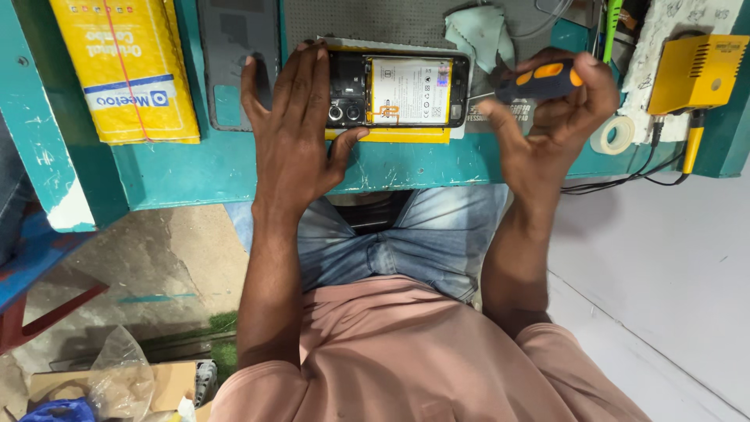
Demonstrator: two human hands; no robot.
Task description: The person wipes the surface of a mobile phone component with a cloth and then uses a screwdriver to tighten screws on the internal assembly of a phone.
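Note:
An opened smartphone (410,91) lies face down on a yellow pad on the teal workbench (195,168), its white battery and camera lenses exposed. My left hand (293,129) rests flat on the bench at the phone's left end, fingers over its edge and thumb against its near side. My right hand (558,117) hovers to the right of the phone, gripping a black and orange screwdriver (539,80) whose tip points left toward the phone.
A yellow package (125,66) lies at the bench's left. A dark phone back cover (230,55) sits behind my left hand. A pale green cloth (480,35), a tape roll (617,134) and a yellow box device (695,74) with cables stand at the right.

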